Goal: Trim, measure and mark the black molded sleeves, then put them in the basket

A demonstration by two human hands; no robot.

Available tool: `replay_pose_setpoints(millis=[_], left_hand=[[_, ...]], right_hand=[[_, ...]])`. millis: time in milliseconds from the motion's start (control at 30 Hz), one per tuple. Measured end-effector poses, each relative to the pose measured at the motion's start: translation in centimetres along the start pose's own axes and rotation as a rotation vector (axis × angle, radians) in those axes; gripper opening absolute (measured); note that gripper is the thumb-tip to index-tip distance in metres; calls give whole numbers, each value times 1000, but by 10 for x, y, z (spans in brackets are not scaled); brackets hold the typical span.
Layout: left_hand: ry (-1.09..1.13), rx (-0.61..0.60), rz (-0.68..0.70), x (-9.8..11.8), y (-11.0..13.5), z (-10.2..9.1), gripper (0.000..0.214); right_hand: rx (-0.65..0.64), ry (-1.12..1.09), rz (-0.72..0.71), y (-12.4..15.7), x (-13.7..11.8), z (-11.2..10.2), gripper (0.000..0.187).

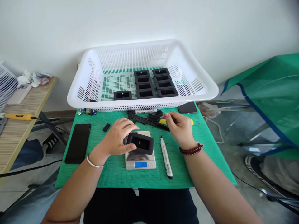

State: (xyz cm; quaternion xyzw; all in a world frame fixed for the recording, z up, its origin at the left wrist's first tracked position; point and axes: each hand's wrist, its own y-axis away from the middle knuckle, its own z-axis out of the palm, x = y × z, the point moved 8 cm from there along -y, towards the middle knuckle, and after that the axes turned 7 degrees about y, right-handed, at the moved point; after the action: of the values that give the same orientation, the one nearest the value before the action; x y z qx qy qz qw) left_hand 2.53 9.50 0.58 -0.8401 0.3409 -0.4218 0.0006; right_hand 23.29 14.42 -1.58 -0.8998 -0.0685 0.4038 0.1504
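A black rectangular rubber frame lies on a small digital scale with a lit blue display, in the middle of the green mat. My left hand grips the frame's left end with curled fingers. My right hand rests further back with its fingers pinched on a black caliper that lies across the mat. A white marker lies just right of the scale.
A white plastic basket at the mat's far edge holds several more black frames. A black phone lies at the left, another phone by the basket. A small black piece sits nearby. A wooden side table stands left.
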Motion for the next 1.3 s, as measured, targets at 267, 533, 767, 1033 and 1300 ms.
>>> replay_pose_setpoints(millis=[267, 533, 767, 1033, 1300], left_hand=[[-87, -132, 65, 11, 0, 11, 82], [-103, -150, 4, 7, 1, 16, 68], [235, -38, -136, -6, 8, 5, 75], [711, 415, -228, -32, 15, -24, 65], [1065, 588, -259, -43, 13, -32, 50]], right_hand=[[70, 4, 106, -3, 8, -11, 41], [129, -64, 224, -6, 25, -14, 44], [191, -35, 223, -5, 26, -20, 39], [121, 132, 155, -13, 28, -21, 24], [-160, 274, -22, -16, 36, -4, 26]])
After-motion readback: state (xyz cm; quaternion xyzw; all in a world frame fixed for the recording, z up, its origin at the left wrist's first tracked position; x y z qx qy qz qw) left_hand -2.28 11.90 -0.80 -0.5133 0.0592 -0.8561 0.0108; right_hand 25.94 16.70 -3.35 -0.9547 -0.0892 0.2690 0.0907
